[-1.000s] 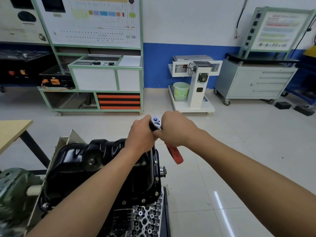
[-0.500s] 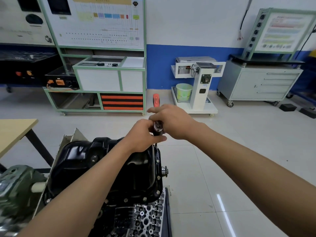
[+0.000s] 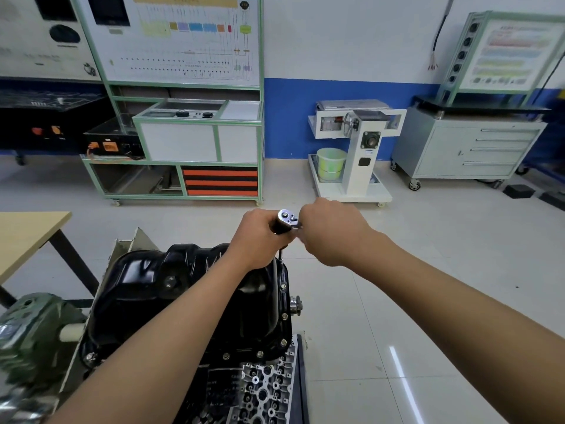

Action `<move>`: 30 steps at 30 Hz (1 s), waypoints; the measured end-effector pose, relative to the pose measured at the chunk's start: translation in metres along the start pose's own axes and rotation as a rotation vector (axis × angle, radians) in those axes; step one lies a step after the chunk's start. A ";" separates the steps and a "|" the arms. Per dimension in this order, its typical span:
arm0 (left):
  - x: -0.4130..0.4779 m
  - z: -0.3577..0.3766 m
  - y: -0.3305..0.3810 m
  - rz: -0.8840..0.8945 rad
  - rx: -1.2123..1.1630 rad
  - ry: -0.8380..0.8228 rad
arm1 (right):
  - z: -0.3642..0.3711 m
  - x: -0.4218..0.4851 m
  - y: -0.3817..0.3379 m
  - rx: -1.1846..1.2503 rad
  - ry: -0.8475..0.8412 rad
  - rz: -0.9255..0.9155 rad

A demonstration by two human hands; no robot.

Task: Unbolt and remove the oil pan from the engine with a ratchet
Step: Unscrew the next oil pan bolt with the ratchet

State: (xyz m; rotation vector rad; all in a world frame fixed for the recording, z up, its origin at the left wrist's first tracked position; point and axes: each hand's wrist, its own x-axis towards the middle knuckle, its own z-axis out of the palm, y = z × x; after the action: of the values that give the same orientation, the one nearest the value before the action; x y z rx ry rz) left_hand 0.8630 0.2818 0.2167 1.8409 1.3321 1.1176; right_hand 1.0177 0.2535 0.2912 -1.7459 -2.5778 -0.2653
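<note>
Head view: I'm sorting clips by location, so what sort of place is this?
Probably an automotive training workshop: an engine with a black oil pan up front, a green-framed demonstration board behind, and a wheeled drawer cabinet.

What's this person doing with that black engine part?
A person is unbolting the black oil pan, which sits on top of an engine. The left hand grips a ratchet just under its head; the right hand is closed around its handle end. The shaft reaches down to the pan's right edge. Bolts show along the rim, so the pan is not off yet.
</note>
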 end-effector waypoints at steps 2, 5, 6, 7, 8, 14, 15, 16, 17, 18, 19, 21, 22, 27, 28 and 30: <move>0.000 0.002 0.001 -0.005 -0.012 0.014 | 0.003 -0.005 -0.004 0.271 -0.052 0.020; -0.002 0.003 0.006 -0.008 -0.030 0.050 | 0.007 -0.005 -0.008 0.492 -0.036 0.084; -0.002 0.003 0.007 -0.018 -0.018 0.044 | 0.007 -0.005 -0.007 0.470 -0.033 0.099; -0.003 0.002 0.007 -0.020 -0.001 0.028 | 0.006 -0.005 -0.004 0.403 -0.030 0.102; -0.003 0.000 0.007 -0.012 0.010 0.003 | 0.005 -0.004 -0.002 0.298 -0.024 0.099; -0.008 -0.005 0.011 0.004 -0.083 -0.065 | -0.003 0.001 0.006 -0.123 0.115 0.001; -0.009 -0.006 0.012 0.012 -0.083 -0.077 | -0.003 0.004 0.009 -0.135 0.119 -0.004; -0.009 -0.008 0.014 0.013 -0.082 -0.087 | -0.003 0.008 0.012 -0.129 0.122 -0.007; -0.009 -0.009 0.015 0.004 -0.087 -0.096 | -0.001 0.012 0.015 -0.115 0.120 -0.024; -0.009 -0.010 0.016 -0.011 -0.102 -0.104 | 0.001 0.015 0.019 -0.093 0.117 -0.058; -0.009 -0.011 0.016 -0.026 -0.122 -0.109 | 0.004 0.019 0.022 -0.063 0.118 -0.100; -0.008 -0.012 0.015 -0.041 -0.149 -0.110 | 0.010 0.026 0.028 0.001 0.127 -0.181; -0.008 -0.012 0.013 -0.044 -0.155 -0.104 | 0.013 0.028 0.031 0.033 0.127 -0.208; -0.008 -0.010 0.011 -0.029 -0.149 -0.058 | 0.023 0.031 0.036 0.044 0.163 -0.232; -0.007 -0.009 0.010 -0.023 -0.139 -0.056 | 0.022 0.030 0.037 0.022 0.180 -0.235; -0.007 -0.008 0.009 -0.011 -0.133 -0.043 | 0.021 0.028 0.038 -0.007 0.201 -0.234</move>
State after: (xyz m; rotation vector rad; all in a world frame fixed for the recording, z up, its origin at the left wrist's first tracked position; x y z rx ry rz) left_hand 0.8590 0.2723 0.2255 1.7494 1.2126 1.1262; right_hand 1.0441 0.2959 0.2789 -1.3392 -2.6313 -0.4299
